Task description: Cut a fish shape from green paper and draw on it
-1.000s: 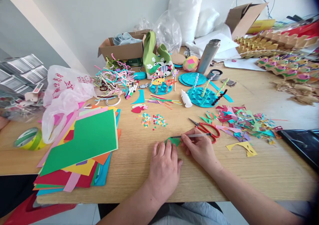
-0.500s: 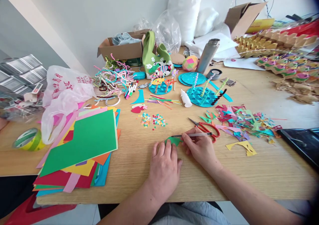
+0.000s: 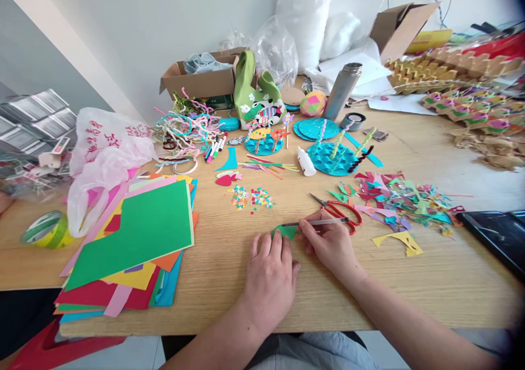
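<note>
My left hand (image 3: 270, 266) lies flat, fingers stretched out, pressing a small green paper piece (image 3: 287, 231) to the tabletop. Part of that piece is hidden under the fingertips. A slim grey pen (image 3: 322, 222) is pinched in my right hand (image 3: 330, 244), its tip on or just over the green paper. Just beyond the right hand lie scissors (image 3: 338, 210) with orange-red handles. Two little heaps of coloured paper dots (image 3: 261, 197) sit a short way past my left hand.
A stack of coloured sheets with green paper (image 3: 143, 233) on top lies left. Paper scraps (image 3: 402, 195) and a black device (image 3: 492, 233) are on the right. Farther back stand a white glue bottle (image 3: 306, 161), a blue disc (image 3: 334, 159) with pipe cleaners, and a metal flask (image 3: 344, 91).
</note>
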`<state>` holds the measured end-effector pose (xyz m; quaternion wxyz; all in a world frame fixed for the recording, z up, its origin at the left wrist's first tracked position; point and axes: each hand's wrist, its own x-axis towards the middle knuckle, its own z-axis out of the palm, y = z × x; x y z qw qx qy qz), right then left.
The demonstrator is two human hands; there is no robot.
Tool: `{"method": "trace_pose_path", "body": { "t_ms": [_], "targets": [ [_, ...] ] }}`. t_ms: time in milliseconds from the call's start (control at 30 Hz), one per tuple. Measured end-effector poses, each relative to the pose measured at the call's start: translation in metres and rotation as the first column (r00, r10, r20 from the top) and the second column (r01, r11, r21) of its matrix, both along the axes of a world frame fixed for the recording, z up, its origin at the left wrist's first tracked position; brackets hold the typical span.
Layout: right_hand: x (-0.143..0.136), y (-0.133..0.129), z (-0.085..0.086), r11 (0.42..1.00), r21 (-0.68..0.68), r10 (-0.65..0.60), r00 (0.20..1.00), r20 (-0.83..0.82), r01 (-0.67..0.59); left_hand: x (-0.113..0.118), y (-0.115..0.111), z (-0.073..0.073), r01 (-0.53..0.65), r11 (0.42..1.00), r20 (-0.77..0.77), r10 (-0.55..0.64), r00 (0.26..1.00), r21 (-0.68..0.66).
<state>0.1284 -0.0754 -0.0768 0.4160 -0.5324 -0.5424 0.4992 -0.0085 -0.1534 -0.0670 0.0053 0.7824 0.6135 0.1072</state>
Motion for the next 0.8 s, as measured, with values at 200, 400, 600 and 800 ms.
{"method": "trace_pose_path", "body": {
  "t_ms": [200,400,600,800],
  "targets": [
    [0.0002,0.0003,-0.0015,1.0,0.009,-0.012,1.0,0.007,0.011,0.0,0.0002,0.0017,0.0,1.0,0.001,0.0,1.0,-0.009],
    [0.0007,0.0011,-0.0021,0.999,0.014,-0.036,0.999,0.004,0.036,-0.0002,0.0004,0.002,-0.002,1.0,0.006,0.002,1.0,0.013],
    [0.0004,0.0009,-0.0009,0.999,-0.001,-0.048,0.999,-0.011,0.048,0.0,0.0002,0.0031,-0.001,1.0,0.008,0.001,1.0,0.002],
    [0.001,0.0011,-0.0016,1.0,0.009,-0.03,1.0,0.004,0.03,0.0002,0.0001,0.0026,-0.003,1.0,0.009,0.004,1.0,-0.005]
  ]
}}
